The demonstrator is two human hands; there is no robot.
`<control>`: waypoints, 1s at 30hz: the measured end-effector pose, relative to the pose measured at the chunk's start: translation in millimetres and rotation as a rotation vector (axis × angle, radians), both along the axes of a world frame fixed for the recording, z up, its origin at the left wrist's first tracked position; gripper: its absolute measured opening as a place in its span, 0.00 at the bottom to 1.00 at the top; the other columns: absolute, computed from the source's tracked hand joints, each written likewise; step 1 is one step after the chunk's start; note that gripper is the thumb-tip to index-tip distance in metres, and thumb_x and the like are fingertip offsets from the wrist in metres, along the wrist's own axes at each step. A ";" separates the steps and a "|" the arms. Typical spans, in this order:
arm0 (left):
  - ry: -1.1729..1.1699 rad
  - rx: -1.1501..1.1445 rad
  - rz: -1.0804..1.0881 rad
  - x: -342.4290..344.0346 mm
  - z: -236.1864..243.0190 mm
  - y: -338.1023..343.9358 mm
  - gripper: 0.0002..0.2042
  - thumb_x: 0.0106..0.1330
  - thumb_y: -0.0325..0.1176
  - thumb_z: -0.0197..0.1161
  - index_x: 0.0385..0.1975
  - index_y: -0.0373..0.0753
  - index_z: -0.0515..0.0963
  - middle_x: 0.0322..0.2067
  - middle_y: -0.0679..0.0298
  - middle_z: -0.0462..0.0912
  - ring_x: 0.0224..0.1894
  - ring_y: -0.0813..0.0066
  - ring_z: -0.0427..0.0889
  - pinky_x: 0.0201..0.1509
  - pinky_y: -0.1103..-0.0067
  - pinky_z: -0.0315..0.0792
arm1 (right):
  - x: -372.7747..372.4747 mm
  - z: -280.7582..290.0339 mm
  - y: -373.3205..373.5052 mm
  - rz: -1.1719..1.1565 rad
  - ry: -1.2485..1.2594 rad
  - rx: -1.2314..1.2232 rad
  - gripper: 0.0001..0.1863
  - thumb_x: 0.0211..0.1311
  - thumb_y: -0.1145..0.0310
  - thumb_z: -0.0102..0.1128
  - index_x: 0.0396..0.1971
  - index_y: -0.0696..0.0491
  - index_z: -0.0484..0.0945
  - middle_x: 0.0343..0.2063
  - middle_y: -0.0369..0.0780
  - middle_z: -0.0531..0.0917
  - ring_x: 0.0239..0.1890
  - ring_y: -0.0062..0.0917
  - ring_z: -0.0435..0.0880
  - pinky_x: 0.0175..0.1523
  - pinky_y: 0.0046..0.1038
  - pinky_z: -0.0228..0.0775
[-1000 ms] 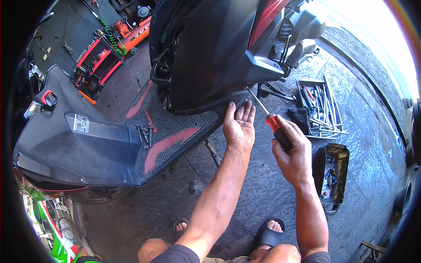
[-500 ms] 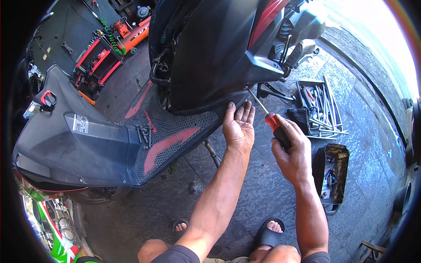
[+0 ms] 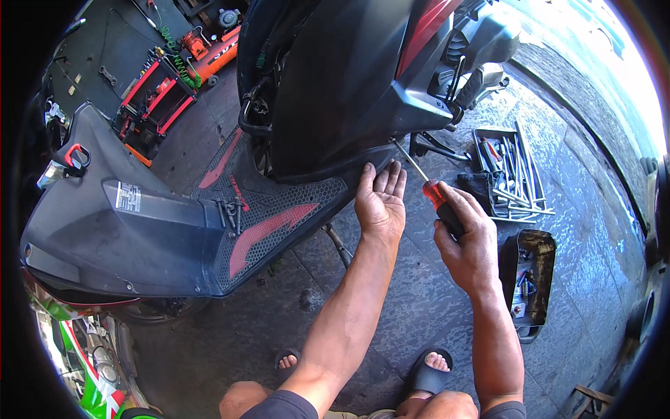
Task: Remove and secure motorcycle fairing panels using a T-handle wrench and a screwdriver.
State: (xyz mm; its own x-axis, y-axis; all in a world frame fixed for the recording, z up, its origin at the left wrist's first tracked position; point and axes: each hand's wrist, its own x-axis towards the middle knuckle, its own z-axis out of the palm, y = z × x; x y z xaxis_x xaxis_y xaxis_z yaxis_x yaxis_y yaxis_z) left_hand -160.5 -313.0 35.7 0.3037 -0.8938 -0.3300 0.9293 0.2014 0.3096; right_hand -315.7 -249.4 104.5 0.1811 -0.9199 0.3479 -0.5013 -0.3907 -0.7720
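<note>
My right hand (image 3: 469, 230) is wrapped round the red and black handle of a screwdriver (image 3: 433, 193). Its shaft slants up and left, and the tip meets the lower corner of a dark scooter side panel (image 3: 335, 91). Beneath that edge, my left hand (image 3: 381, 199) lies palm up with fingers stretched, the fingertips against the rim of the footboard (image 3: 317, 192). Several loose bolts (image 3: 229, 215) rest on the footboard's textured mat with red stripes. Whether a screw sits at the tip is too small to tell.
To the right, a tray of wrenches and sockets (image 3: 534, 167) lies on the floor, with a dark bin of small parts (image 3: 548, 279) nearer me. A red and black tool cart (image 3: 157, 98) and an orange compressor (image 3: 216, 59) stand far left. A green and white motorcycle (image 3: 91, 363) is near left.
Almost nothing differs. My right hand and the screwdriver's handle have shifted very slightly; the tip stays at the panel corner, and my left hand holds its place.
</note>
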 end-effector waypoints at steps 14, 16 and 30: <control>0.045 0.004 0.045 2.1 -7.1 0.9 0.28 0.72 0.40 0.60 0.65 0.29 0.61 0.64 0.43 0.65 0.62 0.56 0.74 0.71 0.60 0.68 | 0.7 37.1 -23.7 -0.004 -0.403 0.481 0.29 0.56 0.73 0.61 0.61 0.60 0.70 0.50 0.44 0.81 0.32 0.20 0.81 0.35 0.23 0.72; 0.076 -0.036 0.031 -8.9 -12.1 -5.1 0.26 0.72 0.40 0.61 0.62 0.30 0.65 0.61 0.45 0.69 0.62 0.56 0.75 0.70 0.61 0.68 | -1.5 44.8 -11.1 -0.006 -0.629 0.457 0.36 0.53 0.76 0.59 0.66 0.58 0.63 0.52 0.45 0.77 0.24 0.14 0.70 0.28 0.17 0.64; 0.114 -0.042 0.047 -7.6 -18.0 -8.1 0.21 0.71 0.36 0.62 0.58 0.30 0.70 0.55 0.50 0.76 0.55 0.61 0.80 0.67 0.64 0.71 | -2.5 -0.5 -10.0 -0.342 -0.147 0.114 0.21 0.76 0.58 0.55 0.58 0.58 0.73 0.42 0.38 0.81 0.36 0.17 0.77 0.40 0.21 0.69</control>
